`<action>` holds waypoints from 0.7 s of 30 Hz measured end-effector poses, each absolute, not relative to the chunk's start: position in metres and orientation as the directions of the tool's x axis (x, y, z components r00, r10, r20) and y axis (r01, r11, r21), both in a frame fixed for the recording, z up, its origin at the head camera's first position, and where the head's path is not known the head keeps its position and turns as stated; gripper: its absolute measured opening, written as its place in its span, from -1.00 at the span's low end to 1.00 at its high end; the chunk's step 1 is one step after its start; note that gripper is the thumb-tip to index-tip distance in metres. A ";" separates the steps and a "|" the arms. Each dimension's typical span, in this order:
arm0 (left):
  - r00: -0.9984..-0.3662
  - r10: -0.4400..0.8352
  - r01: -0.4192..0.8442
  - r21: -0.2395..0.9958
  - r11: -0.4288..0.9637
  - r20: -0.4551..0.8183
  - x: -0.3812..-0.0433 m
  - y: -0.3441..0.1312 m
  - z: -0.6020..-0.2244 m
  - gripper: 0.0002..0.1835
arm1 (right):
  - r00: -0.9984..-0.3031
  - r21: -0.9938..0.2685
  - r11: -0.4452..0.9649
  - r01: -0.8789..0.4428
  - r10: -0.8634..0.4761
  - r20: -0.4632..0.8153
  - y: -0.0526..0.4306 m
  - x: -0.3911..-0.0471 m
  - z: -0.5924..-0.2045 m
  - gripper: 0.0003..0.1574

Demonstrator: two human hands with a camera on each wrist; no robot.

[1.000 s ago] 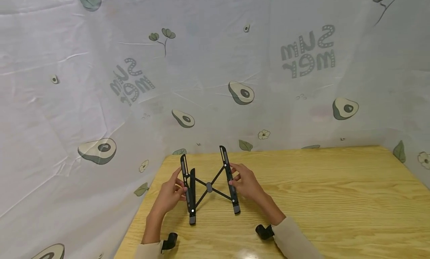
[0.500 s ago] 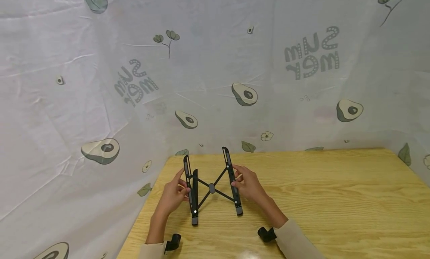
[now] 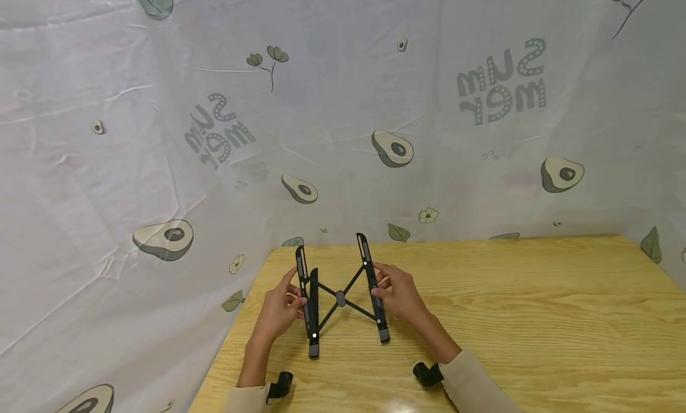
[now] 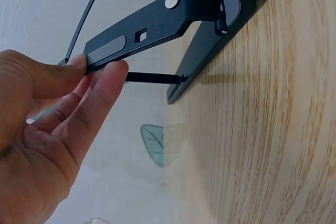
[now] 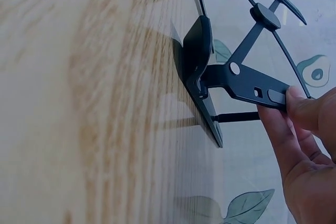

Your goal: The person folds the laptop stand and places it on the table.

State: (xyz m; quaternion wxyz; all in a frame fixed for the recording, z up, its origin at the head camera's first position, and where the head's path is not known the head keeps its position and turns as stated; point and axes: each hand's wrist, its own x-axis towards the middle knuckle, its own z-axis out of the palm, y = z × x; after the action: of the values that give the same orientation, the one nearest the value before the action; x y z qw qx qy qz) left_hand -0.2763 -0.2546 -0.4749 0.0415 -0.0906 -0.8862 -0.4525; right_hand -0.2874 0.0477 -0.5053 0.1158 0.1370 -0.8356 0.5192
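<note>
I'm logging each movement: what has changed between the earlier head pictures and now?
Nothing on the wooden table has visibly moved, and nothing was taken hold of or let go. Only the head view shifted slightly, sliding everything together toward the image's right. The left grip and right grip still hold the black laptop stand by its two sides.

The stand (image 3: 340, 299) is set on the tabletop (image 3: 525, 318), toward its left side. The left rail (image 3: 308, 315) is flanked on its outer side by the left grip (image 3: 277, 312), the right rail (image 3: 371, 282) by the right grip (image 3: 401, 294). Between the rails, the hub (image 5: 265, 17) is placed where the bars (image 3: 352, 281) cross. The tabletop is bordered behind and on the left by the sheet (image 3: 332, 103).
</note>
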 end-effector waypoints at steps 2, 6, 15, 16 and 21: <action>-0.979 0.124 0.204 0.794 0.573 0.162 -0.276 -0.254 -0.475 -0.12 | -0.937 -0.838 0.421 -0.347 -0.105 0.334 0.048 -0.287 -0.505 -0.21; -0.974 0.134 0.225 0.787 0.574 0.181 -0.277 -0.253 -0.477 -0.16 | -0.940 -0.845 0.415 -0.338 -0.099 0.327 0.047 -0.287 -0.505 -0.21; -0.979 0.107 0.205 0.800 0.564 0.176 -0.278 -0.249 -0.478 -0.28 | -0.941 -0.849 0.407 -0.335 -0.094 0.326 0.047 -0.288 -0.505 -0.22; -0.979 0.106 0.206 0.800 0.564 0.177 -0.278 -0.249 -0.478 -0.28 | -0.940 -0.850 0.405 -0.336 -0.094 0.327 0.048 -0.288 -0.504 -0.22; -0.977 0.101 0.213 0.799 0.562 0.190 -0.279 -0.247 -0.479 -0.29 | -0.936 -0.846 0.404 -0.347 -0.099 0.337 0.048 -0.288 -0.505 -0.23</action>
State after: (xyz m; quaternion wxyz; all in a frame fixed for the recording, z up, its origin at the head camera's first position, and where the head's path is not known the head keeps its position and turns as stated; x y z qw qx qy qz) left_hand -0.2787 -0.2471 -0.4792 0.0610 -0.0893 -0.8817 -0.4593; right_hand -0.2880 0.0483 -0.5051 0.1172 0.1347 -0.8295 0.5292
